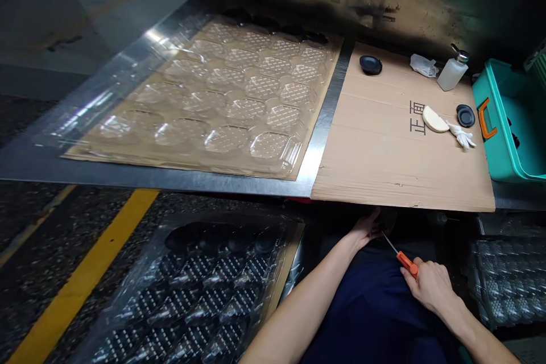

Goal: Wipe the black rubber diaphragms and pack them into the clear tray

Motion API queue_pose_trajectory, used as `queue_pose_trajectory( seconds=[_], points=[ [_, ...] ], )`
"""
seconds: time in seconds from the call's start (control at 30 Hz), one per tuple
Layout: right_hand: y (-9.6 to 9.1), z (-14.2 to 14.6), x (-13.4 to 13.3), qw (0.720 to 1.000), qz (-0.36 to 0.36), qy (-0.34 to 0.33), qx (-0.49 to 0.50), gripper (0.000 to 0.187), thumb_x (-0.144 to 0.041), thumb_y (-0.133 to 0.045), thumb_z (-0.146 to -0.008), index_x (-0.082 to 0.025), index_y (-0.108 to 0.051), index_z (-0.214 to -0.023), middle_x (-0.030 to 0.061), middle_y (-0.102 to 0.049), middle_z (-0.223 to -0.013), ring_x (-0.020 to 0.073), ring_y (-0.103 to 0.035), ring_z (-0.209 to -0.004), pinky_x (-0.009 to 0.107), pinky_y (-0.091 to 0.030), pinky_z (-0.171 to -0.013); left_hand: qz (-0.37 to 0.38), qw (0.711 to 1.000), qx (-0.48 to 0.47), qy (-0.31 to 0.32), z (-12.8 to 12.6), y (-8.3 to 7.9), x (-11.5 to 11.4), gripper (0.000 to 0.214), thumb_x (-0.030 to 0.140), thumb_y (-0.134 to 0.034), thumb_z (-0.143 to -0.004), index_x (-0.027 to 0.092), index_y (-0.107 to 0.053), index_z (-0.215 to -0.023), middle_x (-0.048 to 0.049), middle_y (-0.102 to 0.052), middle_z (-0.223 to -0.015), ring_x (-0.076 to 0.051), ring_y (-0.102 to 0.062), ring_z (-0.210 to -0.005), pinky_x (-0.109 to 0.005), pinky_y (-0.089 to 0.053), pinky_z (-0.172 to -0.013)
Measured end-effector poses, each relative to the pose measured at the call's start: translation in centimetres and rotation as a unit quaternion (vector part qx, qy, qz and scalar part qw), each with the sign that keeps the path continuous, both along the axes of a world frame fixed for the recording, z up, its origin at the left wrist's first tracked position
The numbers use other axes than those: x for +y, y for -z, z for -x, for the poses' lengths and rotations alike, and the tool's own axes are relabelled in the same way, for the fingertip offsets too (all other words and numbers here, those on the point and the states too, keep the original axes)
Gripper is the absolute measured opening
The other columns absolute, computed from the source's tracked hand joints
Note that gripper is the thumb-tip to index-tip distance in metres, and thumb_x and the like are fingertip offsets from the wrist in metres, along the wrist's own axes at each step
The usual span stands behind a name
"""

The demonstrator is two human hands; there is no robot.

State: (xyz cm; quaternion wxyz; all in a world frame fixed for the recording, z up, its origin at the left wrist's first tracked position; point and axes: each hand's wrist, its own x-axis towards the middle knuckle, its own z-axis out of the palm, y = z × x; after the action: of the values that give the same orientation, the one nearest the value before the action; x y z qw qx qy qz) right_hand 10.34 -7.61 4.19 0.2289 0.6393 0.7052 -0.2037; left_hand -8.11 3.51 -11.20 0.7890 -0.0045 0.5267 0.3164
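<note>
The only view comes from a camera worn on the person's head, facing forward and down. It looks from close above over the lap [371, 318], so both forearms enter from the bottom edge, with the left hand [365, 228] and right hand [430, 287] in the lower middle. Farther off, seen at a slant, lie the plastic tray [213, 96] and cardboard [384, 148], with the floor [63, 227] at left.
</note>
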Motion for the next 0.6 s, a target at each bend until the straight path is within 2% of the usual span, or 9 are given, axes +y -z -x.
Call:
queue_pose_trajectory(
  seconds=[0.13,0.23,0.37,0.43,0.53,0.6],
  points=[
    [0.0,-0.8,-0.1,1.000,0.006,0.025,0.003,0.048,-0.055,-0.033,-0.104,-0.019,-0.065,-0.095,0.0111,-0.076,-0.083,0.0291,-0.075,-0.078,0.031,-0.044,-0.067,-0.025,0.999,0.008,0.026,0.2,-0.2,-0.5,0.050,0.039,-0.089,-0.071,0.012,-0.072,-0.110,-0.0155,-0.073,-0.101,-0.025,-0.072,-0.081,-0.044,-0.066,-0.070],
    [-0.1,-1.8,0.1,0.998,0.009,0.058,0.009,0.048,-0.055,-0.035,-0.103,-0.020,-0.066,-0.095,0.0101,-0.076,-0.085,0.0293,-0.075,-0.082,0.031,-0.045,-0.068,-0.055,0.997,0.010,0.046,0.4,-0.6,-0.8,0.057,0.032,-0.094,-0.065,0.015,-0.073,-0.116,-0.0162,-0.073,-0.116,-0.026,-0.073,-0.089,-0.042,-0.065,-0.074],
    [-0.6,-2.5,-0.1,0.996,0.020,0.078,0.033,0.046,-0.056,-0.039,-0.101,-0.021,-0.068,-0.093,0.0095,-0.077,-0.086,0.0298,-0.075,-0.085,0.032,-0.046,-0.071,-0.173,0.977,0.031,0.124,0.7,-1.2,-1.6,0.069,0.028,-0.097,-0.058,0.019,-0.072,-0.122,-0.0139,-0.072,-0.125,-0.028,-0.070,-0.109,-0.038,-0.059,-0.090],
    [-1.0,-2.3,-0.4,0.996,0.029,0.078,0.043,0.045,-0.055,-0.042,-0.099,-0.021,-0.070,-0.091,0.0098,-0.077,-0.087,0.0298,-0.075,-0.086,0.032,-0.047,-0.072,-0.202,0.965,0.046,0.159,0.9,-1.1,-2.1,0.071,0.032,-0.097,-0.059,0.020,-0.072,-0.124,-0.0134,-0.072,-0.127,-0.030,-0.068,-0.115,-0.036,-0.057,-0.093],
    [-1.2,-1.6,-0.8,0.995,0.032,0.068,0.063,0.045,-0.056,-0.045,-0.097,-0.020,-0.072,-0.093,0.0106,-0.077,-0.088,0.0297,-0.075,-0.085,0.034,-0.049,-0.076,-0.157,0.970,0.064,0.173,1.2,-0.5,-2.3,0.070,0.041,-0.093,-0.065,0.020,-0.069,-0.127,-0.0150,-0.071,-0.128,-0.032,-0.068,-0.115,-0.037,-0.060,-0.085],
    [-1.3,-1.1,-1.0,0.995,0.029,0.067,0.073,0.044,-0.055,-0.046,-0.096,-0.018,-0.072,-0.095,0.0108,-0.077,-0.088,0.0290,-0.075,-0.085,0.035,-0.050,-0.079,-0.115,0.976,0.072,0.168,1.2,0.1,-2.2,0.064,0.038,-0.092,-0.068,0.019,-0.069,-0.124,-0.0155,-0.071,-0.126,-0.030,-0.071,-0.109,-0.037,-0.063,-0.079]
  ],
)
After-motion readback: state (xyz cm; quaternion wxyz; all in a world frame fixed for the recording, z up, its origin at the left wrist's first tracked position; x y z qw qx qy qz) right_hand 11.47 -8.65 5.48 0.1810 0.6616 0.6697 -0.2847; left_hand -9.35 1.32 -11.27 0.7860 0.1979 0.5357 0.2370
